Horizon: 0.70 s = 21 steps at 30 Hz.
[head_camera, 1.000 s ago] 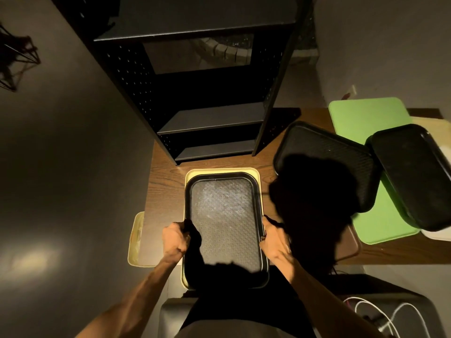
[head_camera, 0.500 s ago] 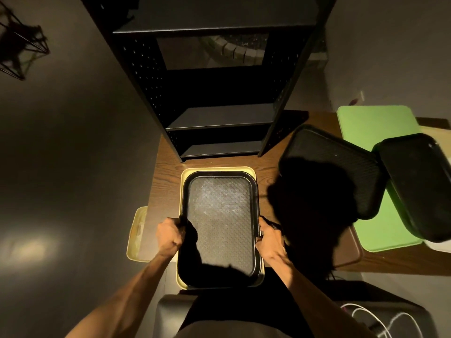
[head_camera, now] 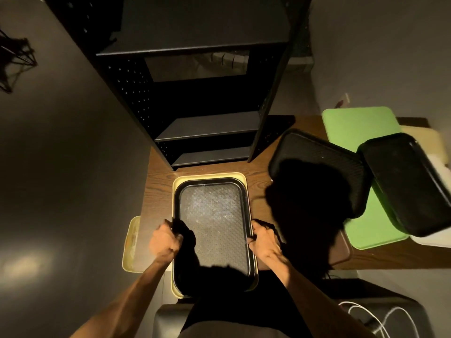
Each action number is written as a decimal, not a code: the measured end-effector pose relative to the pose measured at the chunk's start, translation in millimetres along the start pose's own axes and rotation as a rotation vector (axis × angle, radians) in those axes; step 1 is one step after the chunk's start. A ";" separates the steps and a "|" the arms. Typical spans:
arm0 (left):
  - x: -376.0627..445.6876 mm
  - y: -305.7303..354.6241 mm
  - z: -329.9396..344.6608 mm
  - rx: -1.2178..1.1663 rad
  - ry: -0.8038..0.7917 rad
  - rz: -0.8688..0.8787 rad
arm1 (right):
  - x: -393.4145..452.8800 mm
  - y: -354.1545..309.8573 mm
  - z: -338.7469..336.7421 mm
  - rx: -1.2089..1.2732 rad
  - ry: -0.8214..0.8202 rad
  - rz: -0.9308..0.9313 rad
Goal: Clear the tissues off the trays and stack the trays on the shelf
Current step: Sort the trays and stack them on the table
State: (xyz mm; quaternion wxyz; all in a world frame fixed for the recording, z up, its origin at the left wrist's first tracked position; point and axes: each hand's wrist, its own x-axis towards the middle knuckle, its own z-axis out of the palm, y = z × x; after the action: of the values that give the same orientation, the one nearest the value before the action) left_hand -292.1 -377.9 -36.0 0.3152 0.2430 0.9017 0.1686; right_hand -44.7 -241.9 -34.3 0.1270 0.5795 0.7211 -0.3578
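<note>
Now left hand (head_camera: pixel 164 242) and right hand (head_camera: pixel 263 240) each grip a long side of the stacked black textured plastic tray (head_camera: pixel 212 228) on pale yellow tray (head_camera: pixel 210 175), stack between them.

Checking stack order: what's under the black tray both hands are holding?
A yellow tray lies directly under the black tray, its rim showing around the far and side edges. Left hand and right hand grip the sides. Anything between or beneath is covered.

Dim canteen-like room, serving trays (head_camera: pixel 317 172), black shelf (head_camera: pixel 207 128)
</note>
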 end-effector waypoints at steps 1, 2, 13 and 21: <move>-1.0 10.0 -2.8 0.008 0.005 0.027 | 1.1 0.0 -8.3 0.020 0.022 -0.018; -0.9 23.8 -5.9 0.039 0.007 0.049 | 4.0 1.2 -17.7 0.045 0.050 -0.044; -8.9 199.8 32.4 -0.104 -0.098 0.217 | 47.7 64.0 -131.0 0.249 0.299 -0.136; -41.5 289.2 97.6 -0.174 -0.125 0.199 | 60.5 134.3 -211.9 0.274 0.247 -0.163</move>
State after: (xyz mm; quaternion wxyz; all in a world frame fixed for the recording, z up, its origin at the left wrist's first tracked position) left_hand -104.3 -147.2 43.8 0.3725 0.3130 0.8338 0.2610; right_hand 110.9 -46.5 30.7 -0.0717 0.5705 0.7203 -0.3880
